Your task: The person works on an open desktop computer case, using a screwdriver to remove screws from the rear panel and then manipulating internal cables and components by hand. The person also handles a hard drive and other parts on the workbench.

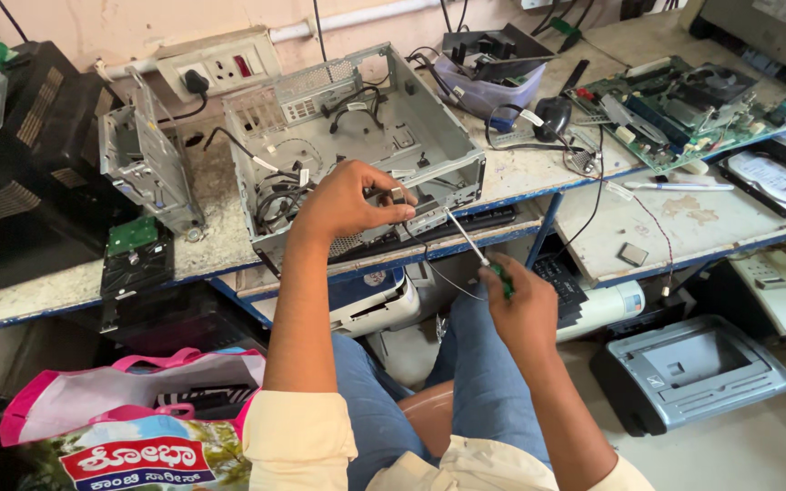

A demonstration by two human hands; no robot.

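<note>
An open grey metal computer case (429,127) lies on the worktable with black cables inside. My left hand (347,202) reaches over its front edge, fingers pinched on a small metal part at the case's front panel. My right hand (520,305) grips a green-handled screwdriver (477,250). Its metal shaft points up and left at the case front, close to my left fingers.
A metal drive cage (143,164) and a hard drive (134,259) lie left of the case. A green motherboard (684,105) sits at the right. A grey printer (689,373) stands on the floor. A pink carrier bag (129,418) is by my left elbow.
</note>
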